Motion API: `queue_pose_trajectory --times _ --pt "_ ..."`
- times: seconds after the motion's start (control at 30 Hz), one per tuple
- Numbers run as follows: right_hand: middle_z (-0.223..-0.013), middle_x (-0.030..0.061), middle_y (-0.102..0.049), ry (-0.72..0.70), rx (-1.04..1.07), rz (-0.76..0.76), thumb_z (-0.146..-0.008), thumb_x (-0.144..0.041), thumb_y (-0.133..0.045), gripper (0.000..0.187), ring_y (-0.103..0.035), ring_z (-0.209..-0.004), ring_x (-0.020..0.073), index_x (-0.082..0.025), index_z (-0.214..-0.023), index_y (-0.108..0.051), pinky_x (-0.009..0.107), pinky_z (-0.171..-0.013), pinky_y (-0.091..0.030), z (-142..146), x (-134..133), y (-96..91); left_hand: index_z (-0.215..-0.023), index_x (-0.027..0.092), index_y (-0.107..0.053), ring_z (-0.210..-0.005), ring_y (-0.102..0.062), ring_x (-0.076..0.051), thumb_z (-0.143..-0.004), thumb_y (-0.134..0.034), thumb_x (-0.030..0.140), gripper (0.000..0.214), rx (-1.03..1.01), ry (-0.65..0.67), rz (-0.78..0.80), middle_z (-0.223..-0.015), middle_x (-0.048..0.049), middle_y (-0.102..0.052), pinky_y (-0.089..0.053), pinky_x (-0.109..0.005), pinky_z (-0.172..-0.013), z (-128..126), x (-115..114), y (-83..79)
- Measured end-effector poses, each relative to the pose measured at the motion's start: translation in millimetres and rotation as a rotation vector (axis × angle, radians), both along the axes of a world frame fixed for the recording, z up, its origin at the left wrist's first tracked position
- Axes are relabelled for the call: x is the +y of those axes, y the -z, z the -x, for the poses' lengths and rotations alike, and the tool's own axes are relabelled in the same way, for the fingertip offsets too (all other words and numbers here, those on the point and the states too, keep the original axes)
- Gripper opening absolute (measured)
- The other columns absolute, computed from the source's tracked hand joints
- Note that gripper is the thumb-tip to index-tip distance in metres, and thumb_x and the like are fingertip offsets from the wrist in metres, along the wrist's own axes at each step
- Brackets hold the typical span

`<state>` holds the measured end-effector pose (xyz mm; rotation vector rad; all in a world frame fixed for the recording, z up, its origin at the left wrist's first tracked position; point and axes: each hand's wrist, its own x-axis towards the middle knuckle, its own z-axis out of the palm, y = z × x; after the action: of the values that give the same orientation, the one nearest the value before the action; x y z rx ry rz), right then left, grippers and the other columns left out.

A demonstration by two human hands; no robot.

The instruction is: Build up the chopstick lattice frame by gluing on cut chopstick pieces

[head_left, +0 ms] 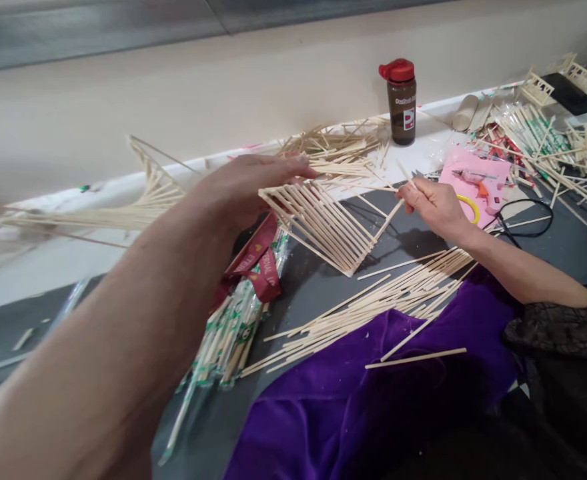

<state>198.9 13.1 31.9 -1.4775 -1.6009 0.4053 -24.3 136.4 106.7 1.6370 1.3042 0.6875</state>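
Observation:
My left hand (246, 187) reaches in from the left, its fingers stretched along the upper left edge of a slatted frame of thin wooden sticks (318, 223). The thumb side is hidden, but the hand appears to hold this frame, which is tilted with a lower corner close to the table. Off to its right, my right hand (433, 203) is closed in a pinch on a thin wooden stick (391, 215) that slants down to the frame's right corner. Other stick ends show around those fingertips. Loose sticks (373, 310) lie in a spread below both hands.
Purple cloth (323, 393) covers the near edge, with two sticks on it. Wrapped chopsticks (228, 333) and a red ribbon (261, 263) lie left. Behind are a bottle (402, 107) and a stick pile (338, 143). A glue gun (478, 181) and yellow ring (468, 208) lie right.

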Motion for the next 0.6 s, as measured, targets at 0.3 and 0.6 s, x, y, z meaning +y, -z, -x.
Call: queue_pose_trajectory --times 0.3,0.6 --pt "-0.058 -0.001 -0.052 -0.04 -0.054 -0.015 -0.092 -0.057 -0.037 0.051 -0.044 -0.055 0.0089 -0.017 -0.062 -0.048 0.025 -0.057 -0.029 2.7 -10.8 -8.7 -0.074 0.011 -0.071 -0.049 -0.055 -0.016 -0.077 -0.065 0.02 0.012 0.15 -0.02 0.166 -0.058 -0.0072 -0.063 -0.047 -0.036 -0.063 -20.8 9.3 -7.1" --pt "-0.056 -0.001 -0.05 -0.047 -0.085 0.032 -0.093 -0.056 -0.036 0.05 -0.041 -0.054 0.0089 -0.018 -0.062 -0.044 0.025 -0.055 -0.027 8.4 -5.4 -16.9 -0.081 0.012 -0.069 -0.051 -0.059 -0.018 -0.089 -0.053 0.034 0.028 0.025 -0.007 0.341 -0.059 -0.0113 -0.066 -0.05 -0.034 -0.057 -9.4 33.0 15.8"
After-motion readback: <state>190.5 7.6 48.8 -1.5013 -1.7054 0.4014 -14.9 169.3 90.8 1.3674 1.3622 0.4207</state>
